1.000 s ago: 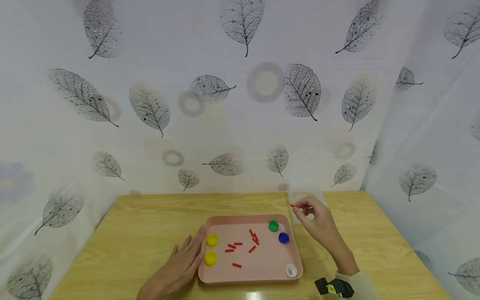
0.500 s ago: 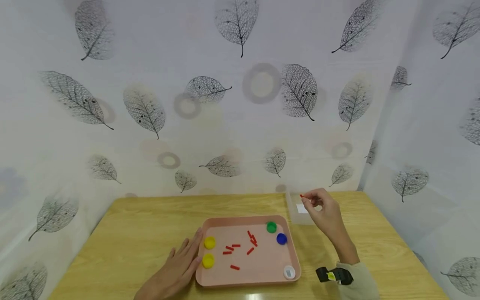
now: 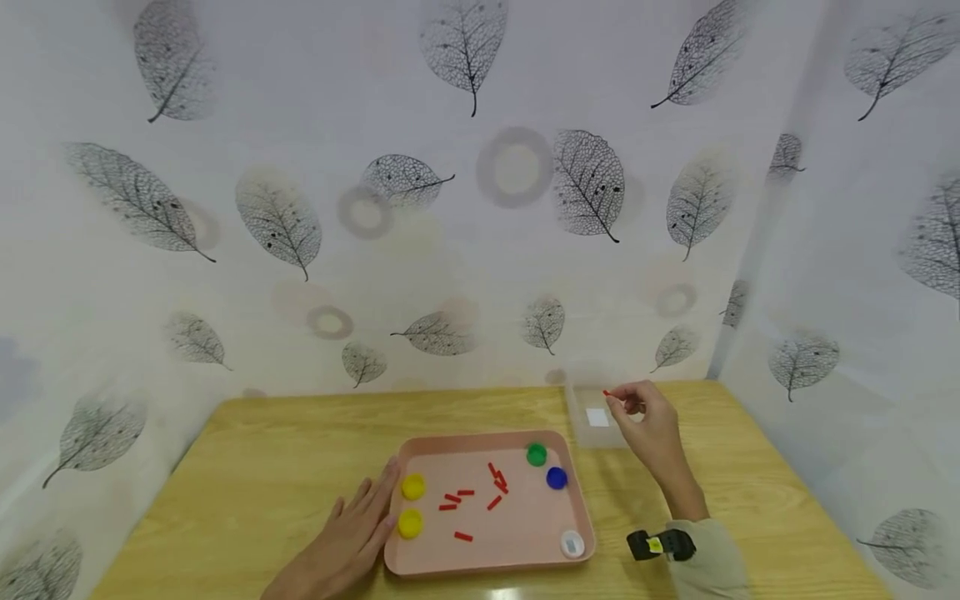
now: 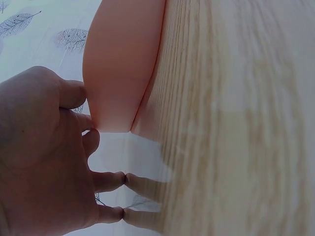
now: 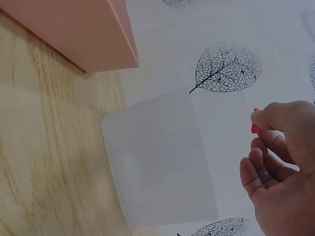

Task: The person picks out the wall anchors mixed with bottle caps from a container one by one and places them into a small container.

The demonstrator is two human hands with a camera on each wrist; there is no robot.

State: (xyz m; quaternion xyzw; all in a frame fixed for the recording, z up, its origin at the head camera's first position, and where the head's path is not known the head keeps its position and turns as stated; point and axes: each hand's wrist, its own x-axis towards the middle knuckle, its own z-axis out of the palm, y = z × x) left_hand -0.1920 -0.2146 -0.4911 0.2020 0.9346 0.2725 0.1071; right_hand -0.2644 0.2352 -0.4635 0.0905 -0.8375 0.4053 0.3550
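My right hand [image 3: 651, 425] pinches a small red stick [image 5: 255, 121] between thumb and forefinger. It holds the stick up over the translucent plastic box [image 5: 160, 164] at the back right, beyond the tray. Against the left side of the pink tray [image 3: 525, 529] rests my left hand [image 3: 341, 537], its fingers extended and touching the wall. Two of its fingertips meet the tabletop in the left wrist view. Inside the tray lie several similar red sticks, among them a single one [image 3: 463, 537] near the front and a slanted one [image 3: 494, 502].
Along the tray's left wall sit two yellow round caps, one [image 3: 413, 487] behind the other [image 3: 410, 524]. On its right side are a green cap [image 3: 536, 454], a blue cap [image 3: 557, 477] and a white cap [image 3: 572, 544]. Leaf-patterned sheeting [image 3: 450, 250] rises behind the wooden table [image 3: 300, 442].
My right hand has moved back and slightly right with the red stick, to above the box, and has since stayed nearly still. My left hand keeps its place at the tray.
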